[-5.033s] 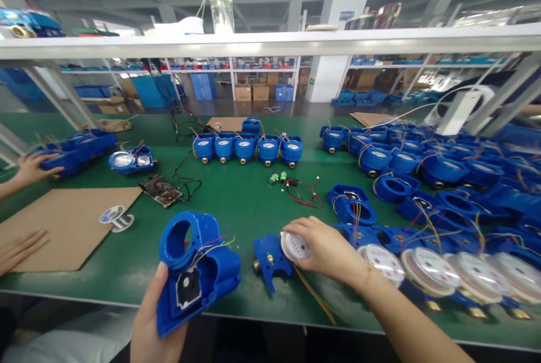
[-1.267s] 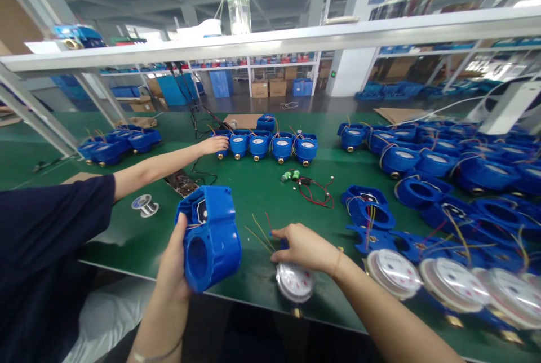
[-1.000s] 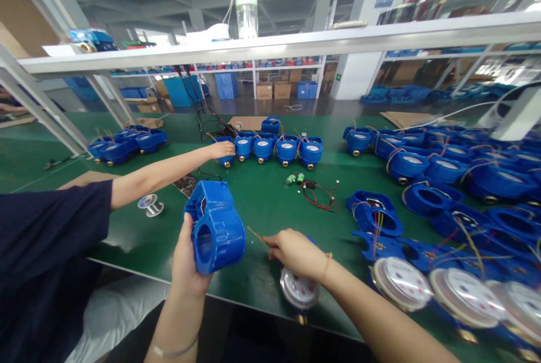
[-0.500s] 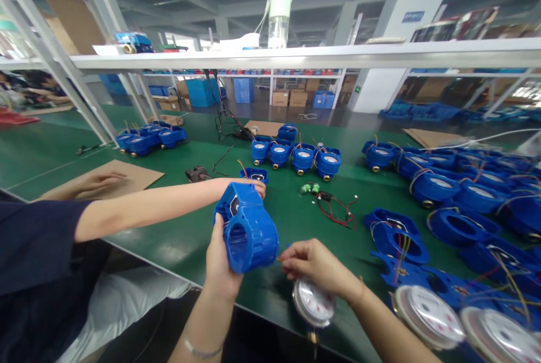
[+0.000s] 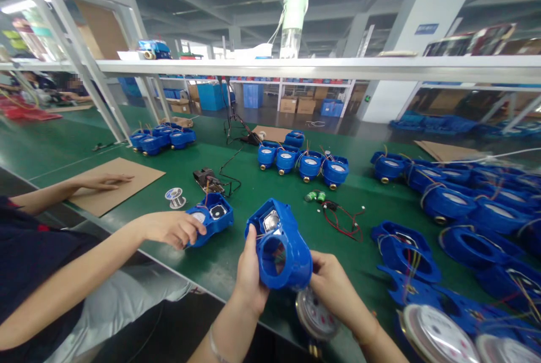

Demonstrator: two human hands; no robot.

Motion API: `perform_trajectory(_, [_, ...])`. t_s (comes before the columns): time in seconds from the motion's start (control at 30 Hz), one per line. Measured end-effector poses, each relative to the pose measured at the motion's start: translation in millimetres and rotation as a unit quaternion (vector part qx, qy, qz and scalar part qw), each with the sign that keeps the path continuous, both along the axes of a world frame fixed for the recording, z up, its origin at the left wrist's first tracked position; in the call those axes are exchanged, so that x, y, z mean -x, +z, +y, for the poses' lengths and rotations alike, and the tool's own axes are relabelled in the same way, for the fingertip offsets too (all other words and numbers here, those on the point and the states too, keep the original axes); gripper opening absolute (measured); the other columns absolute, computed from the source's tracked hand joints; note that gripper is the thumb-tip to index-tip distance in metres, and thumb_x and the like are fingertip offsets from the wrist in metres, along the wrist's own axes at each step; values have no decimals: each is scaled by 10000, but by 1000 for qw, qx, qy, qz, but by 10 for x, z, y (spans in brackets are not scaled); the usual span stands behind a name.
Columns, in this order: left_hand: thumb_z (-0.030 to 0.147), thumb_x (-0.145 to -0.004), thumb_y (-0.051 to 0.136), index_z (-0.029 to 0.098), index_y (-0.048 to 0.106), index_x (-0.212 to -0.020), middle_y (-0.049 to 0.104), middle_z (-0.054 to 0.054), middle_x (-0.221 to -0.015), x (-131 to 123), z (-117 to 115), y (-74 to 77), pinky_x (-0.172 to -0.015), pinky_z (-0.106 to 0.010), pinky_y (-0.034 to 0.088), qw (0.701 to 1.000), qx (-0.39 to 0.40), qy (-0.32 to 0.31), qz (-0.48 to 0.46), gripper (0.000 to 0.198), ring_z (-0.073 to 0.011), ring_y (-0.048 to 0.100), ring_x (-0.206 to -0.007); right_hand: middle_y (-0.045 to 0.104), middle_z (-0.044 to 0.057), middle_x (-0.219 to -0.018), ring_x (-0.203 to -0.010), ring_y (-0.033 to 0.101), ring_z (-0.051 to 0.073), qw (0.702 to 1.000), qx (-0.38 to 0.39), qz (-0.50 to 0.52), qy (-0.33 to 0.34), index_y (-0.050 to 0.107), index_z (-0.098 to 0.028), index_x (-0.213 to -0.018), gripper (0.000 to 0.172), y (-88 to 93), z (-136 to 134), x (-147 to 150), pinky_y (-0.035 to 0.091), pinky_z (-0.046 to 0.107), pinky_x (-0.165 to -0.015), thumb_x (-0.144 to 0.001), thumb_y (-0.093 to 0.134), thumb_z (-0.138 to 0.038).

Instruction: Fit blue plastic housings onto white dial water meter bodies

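My left hand [image 5: 250, 275] grips a blue plastic water meter housing [image 5: 296, 250], tilted up above the table, with its round opening facing me. A silvery part shows in the housing's upper compartment. At the housing's right side is my right hand [image 5: 336, 287], its fingers curled in and their tips hidden behind the blue wall. Whatever those fingers hold cannot be made out. Just below that hand, a round meter with a clear-covered white dial [image 5: 316, 315] and a brass fitting sits at the table edge, partly covered by the hand and housing.
At left, a co-worker's hand [image 5: 175, 229] touches another blue meter [image 5: 217, 213]. Near it are a solder spool [image 5: 174, 198] and cardboard [image 5: 114, 182]. Several blue meters [image 5: 310, 165] stand behind; more housings [image 5: 408, 250] and dial meters [image 5: 439, 332] crowd the right. Red-black wires [image 5: 342, 222] lie mid-table.
The housing in my left hand has shifted right and turned; my right hand has met its side, fingertips now out of sight. The co-worker's hand has drawn a blue meter leftward and nearer.
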State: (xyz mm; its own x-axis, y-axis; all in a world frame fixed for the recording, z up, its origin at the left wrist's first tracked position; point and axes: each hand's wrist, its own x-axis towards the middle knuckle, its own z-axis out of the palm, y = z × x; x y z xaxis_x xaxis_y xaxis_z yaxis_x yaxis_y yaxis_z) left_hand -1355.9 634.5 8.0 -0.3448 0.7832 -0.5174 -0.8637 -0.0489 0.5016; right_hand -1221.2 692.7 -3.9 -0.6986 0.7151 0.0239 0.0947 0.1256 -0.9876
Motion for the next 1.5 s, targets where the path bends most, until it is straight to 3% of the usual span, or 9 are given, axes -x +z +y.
perform_trajectory(0.27, [521, -880, 556, 82, 710, -984, 751, -124, -839, -79, 2, -80, -710, -284, 596, 1000, 0, -14, 7, 477, -210, 712, -745, 673, 16, -686, -674, 556, 171, 999, -34, 3, -42, 736, -128, -782, 169, -98, 16, 26, 497, 268, -657, -745, 706, -290])
perform_trajectory(0.47, [528, -883, 543, 74, 694, -1029, 750, -133, -855, -147, 17, -133, -624, -320, 593, 1000, 4, -21, 2, 500, -228, 701, -673, 639, 29, -674, -653, 519, 163, 995, -58, -9, -77, 672, -118, -666, 228, -190, 8, 8, 463, 256, -598, -759, 678, -327])
perform_trajectory(0.67, [530, -873, 562, 66, 682, -1069, 745, -141, -861, -170, 19, -175, -549, -281, 559, 999, 5, -32, -12, 518, -201, 676, -627, 617, 23, -648, -619, 484, 145, 994, -72, -15, -85, 610, -132, -615, 283, -146, -32, -9, 447, 252, -582, -789, 632, -354])
perform_trajectory(0.87, [502, -902, 528, 57, 666, -1114, 735, -160, -1003, -194, 28, -175, -751, -314, 591, 999, 10, -23, -28, 512, -231, 704, -828, 595, 25, -600, -616, 499, 161, 985, -127, -36, -113, 585, -139, -563, 324, -90, -65, -21, 433, 249, -560, -756, 643, -393])
perform_trajectory(1.03, [510, -891, 541, 56, 673, -1082, 743, -154, -913, -197, 25, -216, -704, -330, 594, 999, 9, -31, -19, 510, -226, 699, -730, 581, 33, -564, -610, 519, 172, 982, -139, -52, -120, 567, -149, -531, 347, -113, -78, -31, 447, 247, -550, -759, 629, -403])
perform_trajectory(1.33, [491, -906, 525, 62, 666, -1073, 744, -141, -884, -196, 21, -190, -744, -344, 595, 999, 16, -24, -23, 481, -224, 700, -729, 584, 32, -568, -593, 508, 159, 980, -149, -63, -114, 557, -148, -529, 362, -87, -90, -51, 456, 246, -572, -774, 615, -409])
perform_trajectory(1.5, [510, -900, 526, 60, 672, -1052, 745, -146, -902, -210, 10, -201, -809, -358, 589, 998, -4, -53, -37, 497, -237, 709, -779, 599, 49, -593, -598, 493, 162, 981, -139, -64, -121, 590, -134, -561, 392, -128, -81, -48, 440, 244, -540, -805, 591, -441])
